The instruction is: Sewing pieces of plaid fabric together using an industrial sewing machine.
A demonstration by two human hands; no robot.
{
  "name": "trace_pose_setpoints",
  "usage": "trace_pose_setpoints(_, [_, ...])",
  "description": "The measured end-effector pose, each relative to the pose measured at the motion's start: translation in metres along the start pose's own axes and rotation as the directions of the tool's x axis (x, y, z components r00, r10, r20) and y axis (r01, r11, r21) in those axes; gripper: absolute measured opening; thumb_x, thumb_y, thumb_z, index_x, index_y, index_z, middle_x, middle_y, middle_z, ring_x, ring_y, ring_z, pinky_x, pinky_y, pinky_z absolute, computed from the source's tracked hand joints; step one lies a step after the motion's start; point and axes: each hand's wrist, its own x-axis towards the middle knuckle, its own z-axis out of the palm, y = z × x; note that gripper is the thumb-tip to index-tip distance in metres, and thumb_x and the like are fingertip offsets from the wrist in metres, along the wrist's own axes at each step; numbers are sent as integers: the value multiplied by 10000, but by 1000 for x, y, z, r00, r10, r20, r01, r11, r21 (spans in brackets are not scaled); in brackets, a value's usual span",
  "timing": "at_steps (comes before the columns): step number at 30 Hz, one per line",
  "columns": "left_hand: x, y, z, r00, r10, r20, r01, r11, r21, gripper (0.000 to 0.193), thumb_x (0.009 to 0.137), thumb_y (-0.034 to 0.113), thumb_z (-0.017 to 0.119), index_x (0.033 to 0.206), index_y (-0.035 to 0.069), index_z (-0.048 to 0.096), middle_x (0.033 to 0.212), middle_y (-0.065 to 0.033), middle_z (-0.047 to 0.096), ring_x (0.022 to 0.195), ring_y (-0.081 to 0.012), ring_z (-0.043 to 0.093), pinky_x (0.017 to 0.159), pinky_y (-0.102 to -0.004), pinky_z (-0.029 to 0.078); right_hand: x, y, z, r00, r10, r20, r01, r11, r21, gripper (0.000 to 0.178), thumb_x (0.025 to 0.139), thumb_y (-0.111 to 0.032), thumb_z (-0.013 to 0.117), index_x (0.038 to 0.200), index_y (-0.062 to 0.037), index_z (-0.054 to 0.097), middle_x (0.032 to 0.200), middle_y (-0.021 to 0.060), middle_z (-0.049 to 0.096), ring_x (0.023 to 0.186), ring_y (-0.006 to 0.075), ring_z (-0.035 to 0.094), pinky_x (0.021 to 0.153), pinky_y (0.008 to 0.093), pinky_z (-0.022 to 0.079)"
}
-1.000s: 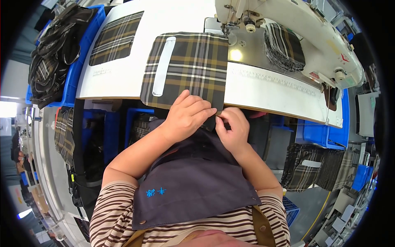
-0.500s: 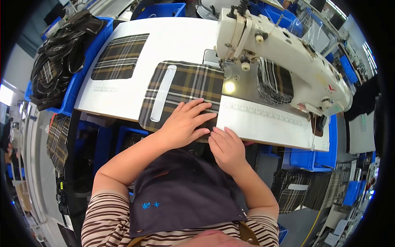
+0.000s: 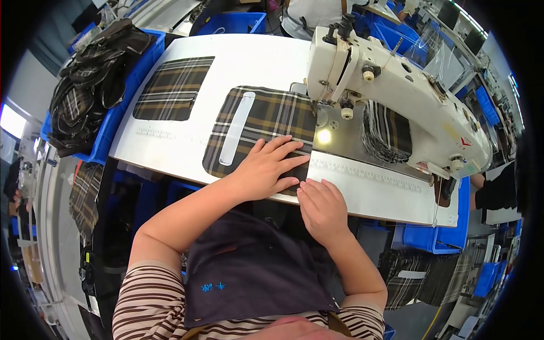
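Note:
A dark plaid fabric panel [image 3: 272,116] with a pale strip [image 3: 238,127] on its left part lies on the white table, its far right edge by the sewing machine's needle area. My left hand [image 3: 266,169] rests on the panel's near right part, palm down with fingers spread. Just right of it, my right hand [image 3: 324,208] has its fingers together and closed at the panel's near right corner, over the table's front edge. The thumb and fingertips there partly hide the bit of cloth they grip.
The white sewing machine [image 3: 408,102] stands on the right. A stack of plaid pieces [image 3: 387,130] sits under its arm. Another plaid panel [image 3: 174,89] lies at the table's far left, beside a blue bin [image 3: 116,107] heaped with dark pieces. Another blue bin [image 3: 462,218] hangs at the right end.
The whole view has shifted slightly, so the table and machine appear lower and further right. Both hands keep about the same places on the panel.

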Motion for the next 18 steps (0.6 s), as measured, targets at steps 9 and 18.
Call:
trace_pose_setpoints(9, [23,-21,3,1000,27,-7,-26,999,42,562,975,410,680,1487,201,580,1573,-72,476,1483,-302,375,1126,-549,354,17,17,-3,1000,6,28,-7,1000,24,250,861,-100,736,1091,-4,718,1158,115,715,1122,280,661,1000,450,517])
trace_pose_setpoints(18, [49,-41,5,998,44,-34,-42,997,62,559,974,411,677,1482,196,585,1570,-69,475,1476,-302,382,1113,-537,363,35,39,-2,999,11,50,-14,998,57,288,848,-121,769,1103,1,713,1158,122,711,1092,294,646,962,448,528])
